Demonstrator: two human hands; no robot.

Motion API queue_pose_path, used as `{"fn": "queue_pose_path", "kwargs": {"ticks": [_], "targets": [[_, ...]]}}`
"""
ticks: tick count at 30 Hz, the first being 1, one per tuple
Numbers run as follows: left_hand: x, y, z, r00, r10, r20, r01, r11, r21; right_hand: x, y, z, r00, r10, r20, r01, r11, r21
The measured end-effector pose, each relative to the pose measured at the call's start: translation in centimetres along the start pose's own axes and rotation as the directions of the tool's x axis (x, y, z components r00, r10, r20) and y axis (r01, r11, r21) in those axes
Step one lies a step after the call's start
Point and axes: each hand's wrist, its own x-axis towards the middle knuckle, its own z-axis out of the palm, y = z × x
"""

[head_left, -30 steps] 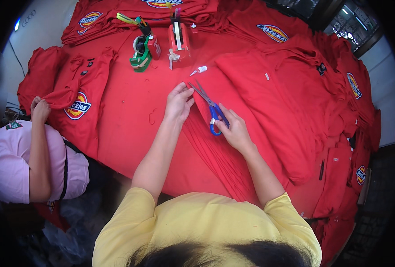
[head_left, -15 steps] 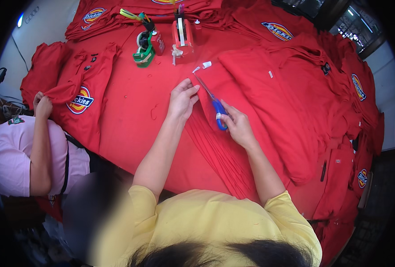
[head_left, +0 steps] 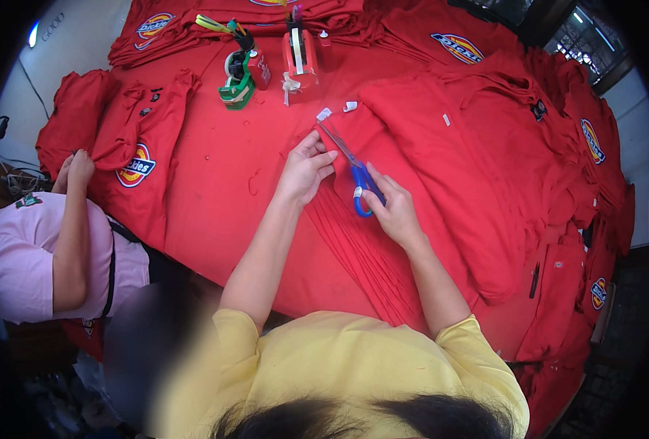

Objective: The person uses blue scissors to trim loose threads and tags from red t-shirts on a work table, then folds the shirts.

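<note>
My right hand (head_left: 395, 208) is closed round the blue handles of a pair of scissors (head_left: 359, 175), whose blades point up and left. Fingers bent, my left hand (head_left: 308, 172) appears to pinch the edge of a red garment beside the blade tips; the exact grip is partly hidden. Just beyond the tips lies a small white label (head_left: 324, 114), with a second white label (head_left: 350, 106) to its right. Beneath my hands, a stack of red garments (head_left: 350, 249) shows its layered edges. To the right spreads a larger pile of red garments (head_left: 441, 168).
A green tape dispenser (head_left: 237, 84) and a red tape dispenser (head_left: 299, 66) stand beyond my hands, with pens behind. At the left a co-worker in a pink shirt (head_left: 21, 256) handles a red garment (head_left: 138, 139). A dark slim tool (head_left: 534, 280) lies at right.
My left hand has shifted slightly right and down. The scissor blades look a little wider apart, and the near white label has turned to show more of its face. The co-worker's hands have moved slightly.
</note>
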Motion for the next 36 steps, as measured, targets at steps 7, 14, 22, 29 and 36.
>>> {"fn": "queue_pose_path", "kwargs": {"ticks": [7,14,22,29,36], "targets": [[-0.3,0.1,0.0,1.0,-0.018,0.026,0.016,0.998,0.055,0.2,0.4,-0.6,0.993,0.113,0.041,-0.117,0.987,0.111],[0.4,-0.3,0.7,0.995,0.095,-0.025,-0.097,0.99,-0.102,-0.2,1.0,-0.2,0.999,-0.03,-0.012,0.029,0.999,-0.036],[-0.1,-0.2,0.5,0.996,0.083,0.01,-0.083,0.996,-0.031,-0.9,0.6,-0.3,0.998,-0.054,-0.021,0.051,0.991,-0.126],[-0.5,-0.6,0.5,0.999,0.044,0.019,-0.044,0.999,0.026,-0.8,0.1,-0.3,0.998,-0.05,-0.03,0.047,0.993,-0.111],[-1.0,0.0,1.0,0.997,0.049,0.054,-0.046,0.998,-0.047,-0.7,-0.3,-0.1,0.996,-0.068,-0.058,0.064,0.996,-0.062]]}}
